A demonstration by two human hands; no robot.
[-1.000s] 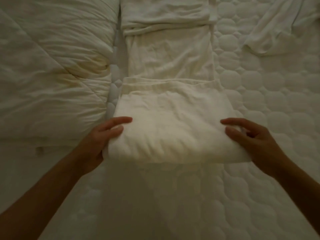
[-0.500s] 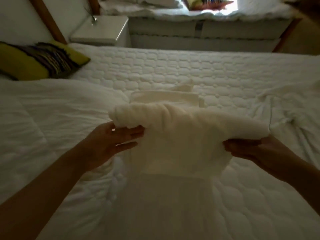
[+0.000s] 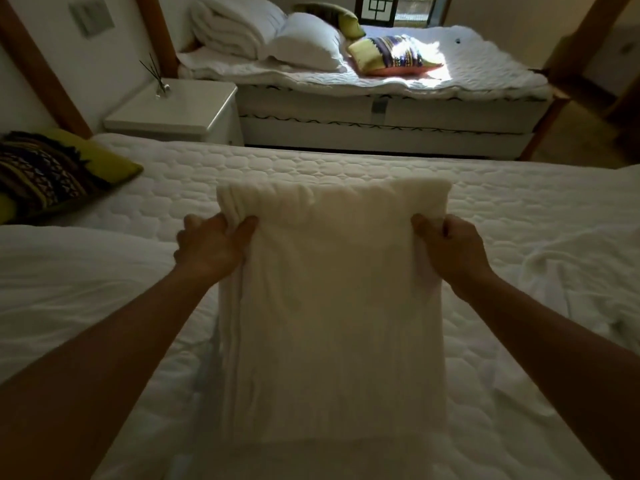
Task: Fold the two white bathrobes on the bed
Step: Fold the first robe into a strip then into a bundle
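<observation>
White bathrobe (image 3: 332,289), folded into a thick panel, is held up over the bed (image 3: 346,164); left hand (image 3: 211,251) and right hand (image 3: 453,254) each grip a top side edge; likely soft, floppy and light, so support both edges; 2nd bathrobe (image 3: 581,271) lies crumpled at right.

the hands (image 3: 211,247) have lifted the folded bathrobe (image 3: 332,306) and carried it forward over the bed (image 3: 519,209)
</observation>
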